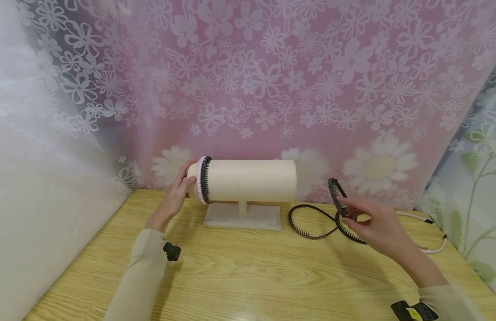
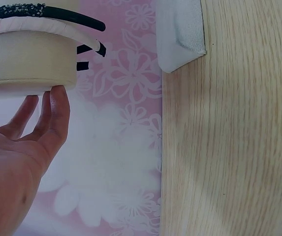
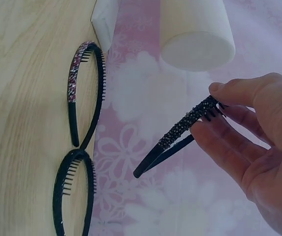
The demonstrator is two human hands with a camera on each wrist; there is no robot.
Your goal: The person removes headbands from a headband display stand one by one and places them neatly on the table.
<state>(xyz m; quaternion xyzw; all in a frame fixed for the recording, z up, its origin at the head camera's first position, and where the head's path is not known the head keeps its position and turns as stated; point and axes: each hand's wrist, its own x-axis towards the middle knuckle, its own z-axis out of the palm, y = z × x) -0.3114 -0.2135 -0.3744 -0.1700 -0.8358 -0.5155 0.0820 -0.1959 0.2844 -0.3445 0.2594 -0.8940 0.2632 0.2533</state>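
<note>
A cream padded roll (image 1: pixel 252 180) is held level on a short post above a pale flat base (image 1: pixel 242 216), a headband display stand. At its left end my left hand (image 1: pixel 173 196) grips the roll, thumb in front and fingers at the end face. Right beside that hand, a light pink headband (image 1: pixel 200 180) and a black studded headband (image 1: pixel 206 180) sit around the roll. My right hand (image 1: pixel 376 223) pinches another black headband (image 3: pixel 182 125) with dark sparkling stones and comb teeth, held in the air to the right of the roll's free end.
On the wooden table (image 1: pixel 239 276), right of the base, lie a black headband with pink stones (image 3: pixel 73 76) and another black toothed headband (image 3: pixel 57 196). Pale pink headband (image 1: pixel 436 252) parts show behind my right wrist. A pink flowered curtain (image 1: pixel 252 89) hangs behind.
</note>
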